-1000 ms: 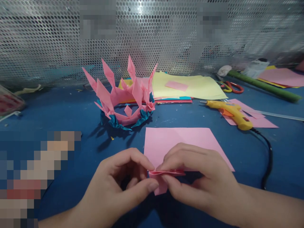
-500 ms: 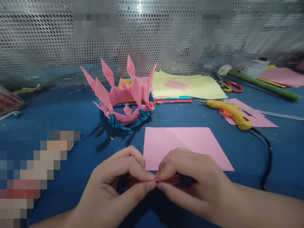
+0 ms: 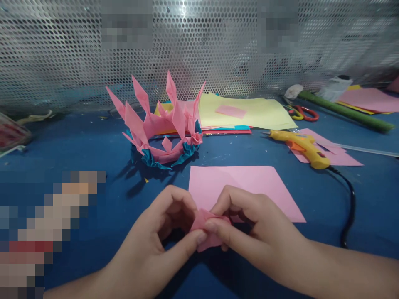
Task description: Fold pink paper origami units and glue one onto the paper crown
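A small folded piece of pink paper [image 3: 209,241] is pinched between my two hands above the blue table. My left hand [image 3: 168,232] grips its left side, thumb in front and fingers behind. On the right side my right hand [image 3: 249,228] holds it the same way, its thumb across the front, close to the left thumb. Just beyond my hands lies a flat sheet of pink paper [image 3: 249,182], partly covered by them. Farther back on the left stands a paper crown [image 3: 165,155] with pink points, blue leaves and a pink rose.
A yellow hot glue gun [image 3: 307,147] rests on pink paper at right, its black cord [image 3: 351,207] running toward me. Behind are yellow sheets [image 3: 264,112], scissors [image 3: 308,113] and a green stem [image 3: 349,111]. A perforated metal panel [image 3: 205,58] closes off the back. A blurred-out patch covers the lower left.
The folded pink paper has turned from edge-on to showing its broad face. My thumbs have shifted onto its front, and my fingers have lifted and spread behind it.
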{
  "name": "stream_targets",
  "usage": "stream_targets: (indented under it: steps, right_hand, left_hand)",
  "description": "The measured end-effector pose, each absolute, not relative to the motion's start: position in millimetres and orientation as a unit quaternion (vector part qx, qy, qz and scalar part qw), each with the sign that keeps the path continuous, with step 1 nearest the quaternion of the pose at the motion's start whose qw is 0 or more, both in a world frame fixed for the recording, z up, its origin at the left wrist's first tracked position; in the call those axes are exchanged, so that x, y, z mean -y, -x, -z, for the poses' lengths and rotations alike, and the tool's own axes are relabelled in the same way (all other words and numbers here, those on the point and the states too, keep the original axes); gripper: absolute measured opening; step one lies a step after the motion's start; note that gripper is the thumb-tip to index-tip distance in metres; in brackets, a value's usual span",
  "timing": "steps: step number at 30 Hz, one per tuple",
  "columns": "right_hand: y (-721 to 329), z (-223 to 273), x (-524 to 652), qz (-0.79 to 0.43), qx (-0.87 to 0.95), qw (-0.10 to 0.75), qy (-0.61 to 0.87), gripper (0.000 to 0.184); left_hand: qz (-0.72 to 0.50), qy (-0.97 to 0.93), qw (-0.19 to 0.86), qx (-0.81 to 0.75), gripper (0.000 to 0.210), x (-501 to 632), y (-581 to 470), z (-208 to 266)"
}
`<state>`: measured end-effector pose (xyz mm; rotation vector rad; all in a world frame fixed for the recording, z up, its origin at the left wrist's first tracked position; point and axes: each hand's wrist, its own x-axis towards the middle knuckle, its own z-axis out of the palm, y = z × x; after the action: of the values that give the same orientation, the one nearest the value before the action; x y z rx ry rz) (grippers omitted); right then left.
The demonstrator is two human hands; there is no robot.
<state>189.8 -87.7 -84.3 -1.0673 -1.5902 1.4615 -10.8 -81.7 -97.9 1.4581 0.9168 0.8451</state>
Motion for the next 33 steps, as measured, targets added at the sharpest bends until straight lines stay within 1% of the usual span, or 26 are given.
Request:
stream_targets:
  steps: [3,5,7,10,14,16,21,33]
  right_hand:
    - [-189,84,86,-0.589,0.587,0.356,0.426,0.019]
    - [-188,82,85,-0.580,0.588,0.358,0.435,0.022]
    - [-187,80,83,-0.564,0.602,0.356,0.438,0.023]
    - [-186,78,81,-0.546,0.626,0.352,0.431,0.022]
    - [-186,76,82,-0.536,0.647,0.351,0.412,0.018]
    - [-187,76,82,-0.536,0.655,0.353,0.399,0.020]
    - [-190,80,83,-0.534,0.670,0.375,0.355,0.032]
    - [-192,83,79,-0.492,0.700,0.375,0.357,0.027]
  left_hand:
    - [-0.378,-0.643,0.536,-0.396,0.020,83,11,98]
    - [-0.353,-0.677,0.515,-0.390,0.020,80,10,95]
    - [-0.328,-0.705,0.496,-0.387,0.026,75,9,91]
    - [-0.333,-0.704,0.480,-0.404,0.027,71,9,88]
    - [-0.356,-0.656,0.516,-0.420,0.017,71,9,89]
    - [-0.358,-0.621,0.546,-0.433,0.012,72,9,90]
    - [-0.357,-0.557,0.602,-0.447,0.017,69,10,90]
    - [-0.364,-0.567,0.577,-0.460,0.011,67,12,92]
